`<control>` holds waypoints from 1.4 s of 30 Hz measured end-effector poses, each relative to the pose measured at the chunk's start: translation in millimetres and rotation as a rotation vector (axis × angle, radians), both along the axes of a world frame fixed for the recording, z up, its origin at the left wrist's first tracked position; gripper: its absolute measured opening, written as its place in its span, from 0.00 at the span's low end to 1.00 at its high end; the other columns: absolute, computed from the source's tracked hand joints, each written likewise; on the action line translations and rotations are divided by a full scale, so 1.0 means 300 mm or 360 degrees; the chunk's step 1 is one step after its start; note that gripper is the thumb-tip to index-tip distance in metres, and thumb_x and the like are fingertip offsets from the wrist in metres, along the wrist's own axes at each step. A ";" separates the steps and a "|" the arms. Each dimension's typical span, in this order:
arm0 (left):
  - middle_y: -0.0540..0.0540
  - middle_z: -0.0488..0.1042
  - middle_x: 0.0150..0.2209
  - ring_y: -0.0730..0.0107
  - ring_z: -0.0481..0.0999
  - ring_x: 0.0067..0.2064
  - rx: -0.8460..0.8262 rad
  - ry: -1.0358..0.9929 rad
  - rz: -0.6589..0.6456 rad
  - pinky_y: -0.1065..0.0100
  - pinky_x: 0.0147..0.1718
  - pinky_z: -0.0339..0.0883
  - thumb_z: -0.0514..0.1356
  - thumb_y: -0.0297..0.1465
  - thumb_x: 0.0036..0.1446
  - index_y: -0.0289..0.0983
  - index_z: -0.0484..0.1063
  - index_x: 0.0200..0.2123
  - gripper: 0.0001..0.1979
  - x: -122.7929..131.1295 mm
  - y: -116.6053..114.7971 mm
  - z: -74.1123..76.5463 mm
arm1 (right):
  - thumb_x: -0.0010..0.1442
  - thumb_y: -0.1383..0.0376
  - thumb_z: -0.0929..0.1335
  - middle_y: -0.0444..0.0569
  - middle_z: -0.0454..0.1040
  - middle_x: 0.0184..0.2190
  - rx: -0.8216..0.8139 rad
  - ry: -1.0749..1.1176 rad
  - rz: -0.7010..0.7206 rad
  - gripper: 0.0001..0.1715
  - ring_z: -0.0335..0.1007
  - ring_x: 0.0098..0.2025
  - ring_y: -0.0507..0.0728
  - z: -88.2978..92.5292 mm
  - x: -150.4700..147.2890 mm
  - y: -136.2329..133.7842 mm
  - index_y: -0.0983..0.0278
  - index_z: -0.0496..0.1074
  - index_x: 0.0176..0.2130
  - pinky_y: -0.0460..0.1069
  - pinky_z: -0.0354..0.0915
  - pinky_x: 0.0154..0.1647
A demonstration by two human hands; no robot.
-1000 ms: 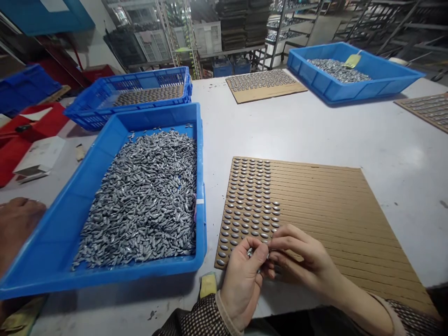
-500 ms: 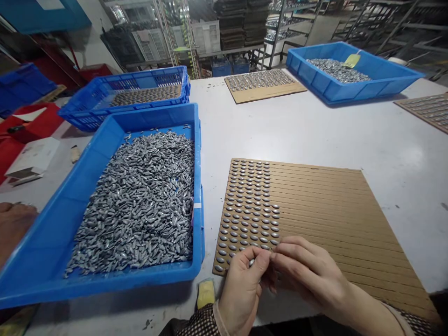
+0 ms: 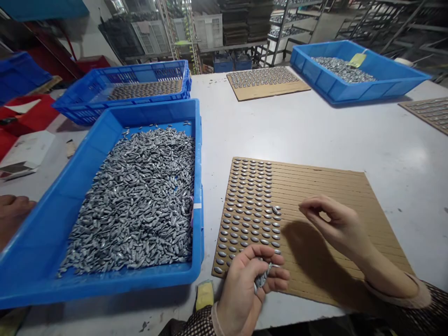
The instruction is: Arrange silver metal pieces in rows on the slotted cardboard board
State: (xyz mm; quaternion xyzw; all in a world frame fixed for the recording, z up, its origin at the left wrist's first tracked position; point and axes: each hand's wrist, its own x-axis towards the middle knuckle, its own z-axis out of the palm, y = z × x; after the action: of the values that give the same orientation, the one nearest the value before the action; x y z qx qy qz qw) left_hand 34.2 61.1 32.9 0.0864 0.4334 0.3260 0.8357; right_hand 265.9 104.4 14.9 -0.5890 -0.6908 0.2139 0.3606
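On the bench (image 3: 217,135): at left, a plastic tray (image 3: 198,158) with loose metal pieces (image 3: 140,200) inside; right of it, a cardboard sheet (image 3: 322,186) with rowed pieces (image 3: 247,219) along its left side; behind the tray, a crate (image 3: 75,106); far back right, another tray (image 3: 371,92).

factory workshop, metal racks (image 3: 280,32) behind, white plastic crates (image 3: 209,31), blue tray (image 3: 105,285) heaped with grey pieces (image 3: 140,200), cardboard sheet (image 3: 315,184) on white tabletop (image 3: 280,126)
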 end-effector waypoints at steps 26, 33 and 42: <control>0.39 0.76 0.42 0.67 0.78 0.39 -0.0019 0.0024 -0.0014 0.67 0.42 0.71 0.61 0.23 0.53 0.32 0.70 0.39 0.08 -0.002 -0.011 -0.005 | 0.62 0.66 0.64 0.48 0.75 0.32 -0.0097 -0.0681 0.0076 0.08 0.71 0.33 0.56 -0.090 -0.111 0.079 0.62 0.73 0.36 0.49 0.63 0.33; 0.39 0.76 0.44 0.63 0.78 0.46 -0.0050 -0.0009 0.0011 0.65 0.48 0.70 0.55 0.15 0.46 0.32 0.70 0.39 0.17 -0.004 -0.015 -0.010 | 0.61 0.55 0.66 0.49 0.78 0.33 -0.0407 0.0015 0.0012 0.19 0.73 0.33 0.57 -0.063 -0.001 0.103 0.63 0.75 0.46 0.50 0.67 0.33; 0.39 0.76 0.44 0.67 0.79 0.41 -0.0062 0.0028 -0.0024 0.70 0.42 0.72 0.62 0.22 0.52 0.32 0.69 0.41 0.11 -0.005 -0.008 -0.012 | 0.62 0.57 0.66 0.50 0.78 0.35 -0.0235 0.0039 0.0041 0.12 0.74 0.36 0.58 -0.108 -0.007 0.108 0.63 0.74 0.40 0.51 0.69 0.37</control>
State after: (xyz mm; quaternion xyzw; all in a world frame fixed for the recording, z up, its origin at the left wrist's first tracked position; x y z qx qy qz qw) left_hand 32.6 58.7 29.2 0.0762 0.4463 0.3106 0.8358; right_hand 263.8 136.9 -17.4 -0.6023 -0.6764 0.2760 0.3218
